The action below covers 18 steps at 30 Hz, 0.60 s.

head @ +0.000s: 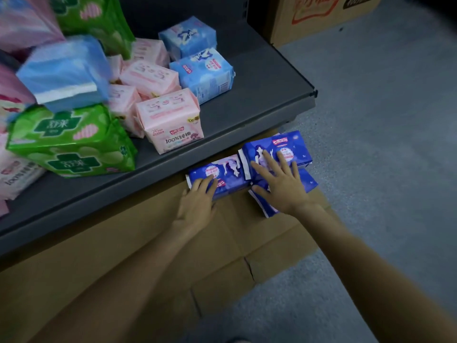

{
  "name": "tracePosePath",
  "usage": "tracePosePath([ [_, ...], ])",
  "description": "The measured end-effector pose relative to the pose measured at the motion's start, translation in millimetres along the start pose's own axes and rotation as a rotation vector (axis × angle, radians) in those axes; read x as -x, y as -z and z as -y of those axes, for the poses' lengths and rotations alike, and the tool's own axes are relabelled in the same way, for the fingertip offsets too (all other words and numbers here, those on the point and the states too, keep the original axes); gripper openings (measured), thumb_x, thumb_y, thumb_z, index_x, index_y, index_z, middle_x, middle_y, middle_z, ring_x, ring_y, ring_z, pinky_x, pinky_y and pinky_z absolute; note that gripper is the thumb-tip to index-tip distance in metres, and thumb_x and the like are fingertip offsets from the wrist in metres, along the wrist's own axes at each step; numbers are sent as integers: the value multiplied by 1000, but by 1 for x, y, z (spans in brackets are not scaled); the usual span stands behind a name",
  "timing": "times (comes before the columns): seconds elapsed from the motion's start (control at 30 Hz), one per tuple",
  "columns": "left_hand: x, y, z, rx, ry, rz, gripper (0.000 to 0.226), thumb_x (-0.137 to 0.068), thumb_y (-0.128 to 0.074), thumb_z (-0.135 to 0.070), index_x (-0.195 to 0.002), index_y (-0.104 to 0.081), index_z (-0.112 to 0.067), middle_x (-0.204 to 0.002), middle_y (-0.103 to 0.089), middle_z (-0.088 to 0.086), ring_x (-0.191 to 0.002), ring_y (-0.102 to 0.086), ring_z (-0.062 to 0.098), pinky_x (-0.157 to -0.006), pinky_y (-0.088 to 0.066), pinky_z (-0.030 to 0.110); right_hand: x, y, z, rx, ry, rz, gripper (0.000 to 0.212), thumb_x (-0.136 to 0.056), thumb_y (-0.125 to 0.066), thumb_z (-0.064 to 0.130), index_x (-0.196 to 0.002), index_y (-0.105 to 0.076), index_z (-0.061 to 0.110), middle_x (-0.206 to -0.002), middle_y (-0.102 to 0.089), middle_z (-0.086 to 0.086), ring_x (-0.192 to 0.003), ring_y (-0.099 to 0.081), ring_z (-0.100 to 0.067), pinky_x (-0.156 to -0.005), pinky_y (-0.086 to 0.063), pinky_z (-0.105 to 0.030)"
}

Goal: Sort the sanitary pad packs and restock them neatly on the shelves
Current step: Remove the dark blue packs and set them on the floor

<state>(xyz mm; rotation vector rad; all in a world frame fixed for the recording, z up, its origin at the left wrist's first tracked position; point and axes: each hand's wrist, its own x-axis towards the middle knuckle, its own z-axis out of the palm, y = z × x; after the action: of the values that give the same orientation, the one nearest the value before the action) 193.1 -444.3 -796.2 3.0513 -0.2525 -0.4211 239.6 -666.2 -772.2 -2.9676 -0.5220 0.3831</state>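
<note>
Dark blue pad packs lie on flattened cardboard (222, 243) under the grey shelf (259, 95). My left hand (195, 204) rests on the near edge of the left dark blue pack (230, 172), fingers curled over it. My right hand (282, 184) lies flat with spread fingers on the right dark blue pack (294, 147); another dark blue pack (309, 181) sits partly hidden beneath it. On the shelf stand pink packs (170, 120), light blue packs (205, 75) and green packs (71, 142).
More pink and white packs crowd the shelf's left end (14, 174). A light blue pack (64, 73) sits on top of the green pile. A brown carton (316, 18) stands at the back right. Grey floor (383, 144) spreads to the right.
</note>
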Motion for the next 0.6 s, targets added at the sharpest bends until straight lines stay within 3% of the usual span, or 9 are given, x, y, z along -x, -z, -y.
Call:
tracePosePath([
  [0.1, -5, -3, -7, 22, 26, 16, 65, -98, -43, -39, -152, -15, -15, -157, -14, 3, -142, -14, 22, -101, -40, 34, -11, 1, -5, -49, 15, 6, 63, -96, -45, 47, -151, -15, 35, -161, 4, 2, -147, 12, -28, -116, 4, -53],
  [0.2, -9, 4, -7, 88, 18, 82, 63, -97, -45, -37, -151, -18, -19, -155, -18, 3, -141, -17, 21, -100, -43, 34, -17, 6, -12, -193, 63, -35, 53, -93, -55, 30, -143, -38, 25, -160, -12, -1, -147, 2, -29, -116, 1, -53],
  [0.3, -5, 27, 1, 218, -52, 144, 59, -94, -49, -30, -149, -26, -25, -149, -35, 2, -133, -32, 20, -102, -37, 31, -10, 17, -7, -273, 120, -160, 37, -89, -61, 18, -125, -56, 11, -142, -46, -11, -134, -36, -33, -112, -28, -53],
  [0.37, 6, 54, 5, 266, -108, 176, 53, -95, -50, -28, -145, -35, -23, -142, -45, 3, -128, -40, 21, -99, -32, 26, 1, 33, 6, -233, 150, -213, 30, -88, -58, 20, -116, -62, 9, -120, -61, -11, -111, -55, -33, -97, -43, -44],
  [0.43, 24, 88, 12, 263, -145, 162, 46, -95, -50, -31, -140, -44, -27, -136, -52, -1, -122, -47, 20, -94, -37, 28, 14, 63, 24, -153, 193, -197, 26, -92, -54, 26, -113, -63, 13, -108, -66, -7, -97, -61, -31, -83, -42, -34],
  [0.5, 44, 125, 22, 262, -169, 109, 39, -93, -51, -35, -132, -53, -32, -125, -61, -8, -113, -55, 16, -88, -45, 30, 24, 96, 43, -63, 217, -126, 26, -95, -50, 30, -116, -60, 19, -106, -68, 0, -96, -61, -26, -75, -38, -29],
  [0.6, 89, 183, 39, 311, -193, -20, 30, -92, -54, -37, -122, -60, -35, -103, -69, -17, -97, -61, 8, -76, -47, 27, 42, 157, 81, 9, 259, -92, 24, -95, -48, 36, -113, -59, 25, -100, -69, 4, -95, -62, -23, -73, -44, -29],
])
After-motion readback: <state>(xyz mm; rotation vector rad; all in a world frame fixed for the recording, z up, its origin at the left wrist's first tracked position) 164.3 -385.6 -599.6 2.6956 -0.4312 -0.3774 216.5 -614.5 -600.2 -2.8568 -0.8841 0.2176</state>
